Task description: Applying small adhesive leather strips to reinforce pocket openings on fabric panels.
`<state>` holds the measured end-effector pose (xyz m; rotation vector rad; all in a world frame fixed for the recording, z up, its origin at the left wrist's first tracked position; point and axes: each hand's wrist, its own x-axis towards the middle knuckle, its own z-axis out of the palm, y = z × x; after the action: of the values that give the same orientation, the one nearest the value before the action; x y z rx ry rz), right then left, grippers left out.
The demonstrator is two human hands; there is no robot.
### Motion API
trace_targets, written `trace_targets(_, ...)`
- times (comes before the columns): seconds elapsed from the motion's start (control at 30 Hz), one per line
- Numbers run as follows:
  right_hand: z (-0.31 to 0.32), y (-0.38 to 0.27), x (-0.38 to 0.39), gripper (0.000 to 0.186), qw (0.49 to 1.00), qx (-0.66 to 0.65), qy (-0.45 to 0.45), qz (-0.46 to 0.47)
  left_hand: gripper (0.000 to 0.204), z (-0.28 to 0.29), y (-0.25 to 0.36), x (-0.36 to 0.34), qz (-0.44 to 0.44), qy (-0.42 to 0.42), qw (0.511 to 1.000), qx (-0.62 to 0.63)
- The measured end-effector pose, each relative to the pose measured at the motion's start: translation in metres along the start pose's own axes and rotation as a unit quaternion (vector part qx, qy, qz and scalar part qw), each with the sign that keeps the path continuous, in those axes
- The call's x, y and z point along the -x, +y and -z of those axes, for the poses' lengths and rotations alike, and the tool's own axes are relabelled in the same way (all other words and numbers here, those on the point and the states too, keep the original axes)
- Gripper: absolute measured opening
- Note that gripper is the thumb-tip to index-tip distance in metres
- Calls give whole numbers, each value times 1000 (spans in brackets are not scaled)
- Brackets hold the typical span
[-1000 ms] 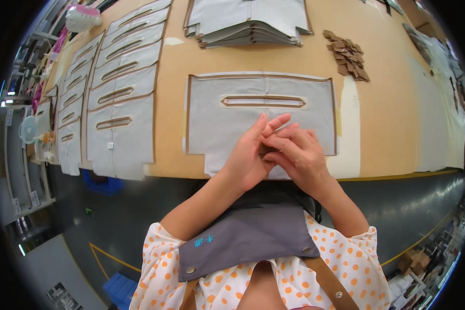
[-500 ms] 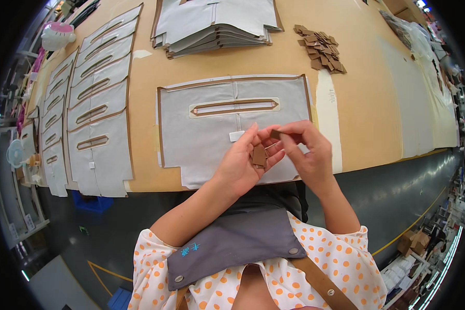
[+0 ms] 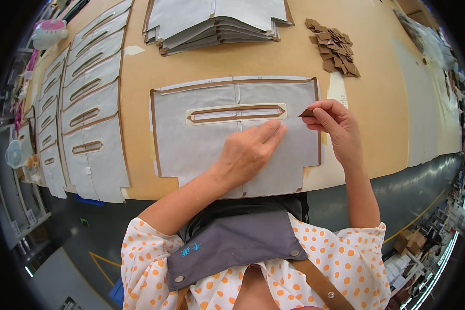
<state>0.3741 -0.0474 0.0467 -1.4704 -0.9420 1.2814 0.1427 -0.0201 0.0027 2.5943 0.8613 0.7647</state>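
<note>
A grey fabric panel (image 3: 191,150) with brown-edged borders lies flat in front of me, and a slot with a zipper (image 3: 237,112) runs across its upper half. My left hand (image 3: 250,152) rests palm down over the panel, fingers bent and together, the fingertips just below the slot's right end. Its palm is hidden, so the brown pieces seen there earlier do not show. My right hand (image 3: 333,126) pinches a small brown rectangular piece (image 3: 306,112) between thumb and fingers, at the panel's right edge.
A heap of brown pieces (image 3: 336,49) lies at the back right. Stacked grey panels (image 3: 217,31) sit at the back. Overlapping rows of slotted panels (image 3: 101,129) cover the left side. The table's near edge runs before me; clear plastic sheeting (image 3: 429,41) lies far right.
My left hand has turned from palm up to palm down on the panel. My right hand has moved right and away from it, carrying the brown piece.
</note>
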Motion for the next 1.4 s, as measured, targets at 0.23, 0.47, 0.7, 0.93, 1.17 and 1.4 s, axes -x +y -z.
trace_targets(0.23,-2,-1,-28,19,991,97,-67,-61,32,-2,-3,3,-20,-16,1000,-14)
trace_targets(0.47,-15,-3,-42,18,981,91,-97,-138,36,-2,-4,4,-13,-17,1000,-4)
trace_targets(0.7,-17,0,-44,17,978,118,-91,-148,37,-1,-4,4,-7,-22,1000,-9)
trace_targets(0.93,-18,0,-45,18,978,116,-84,-150,38,-2,-3,6,-6,-28,999,-24)
trace_targets(1.17,-19,1,-45,18,978,123,-81,-148,38,-4,-4,6,-9,-18,999,-28)
trace_targets(1.4,-20,3,-45,19,977,136,-81,-144,37,-3,-4,5,-6,-22,999,-31)
